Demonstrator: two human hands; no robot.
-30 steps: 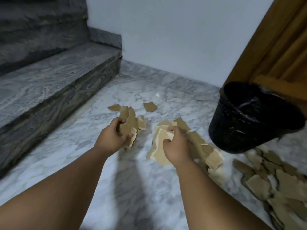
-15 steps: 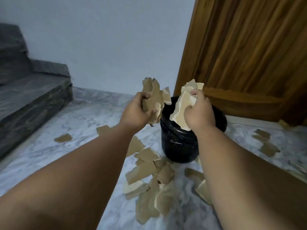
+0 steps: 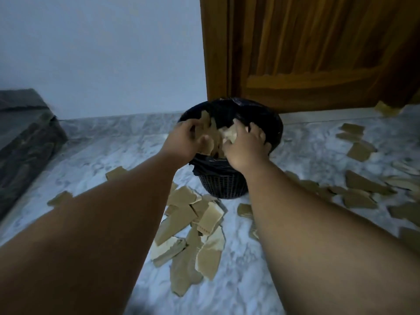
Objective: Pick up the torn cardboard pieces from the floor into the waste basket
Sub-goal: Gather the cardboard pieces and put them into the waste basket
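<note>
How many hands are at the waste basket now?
2. The left hand holds cardboard pieces over the waste basket, on its left side; the right hand holds more over its middle. No hand is hidden.

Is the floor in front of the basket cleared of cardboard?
No, many torn cardboard pieces lie on the marble floor near the waste basket.

Single head-worn view, forward and down, close above the floor point(image 3: 238, 280).

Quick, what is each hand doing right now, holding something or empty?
Left hand: grips torn brown cardboard pieces over the black mesh waste basket.
Right hand: grips pale torn cardboard pieces over it too.
</note>
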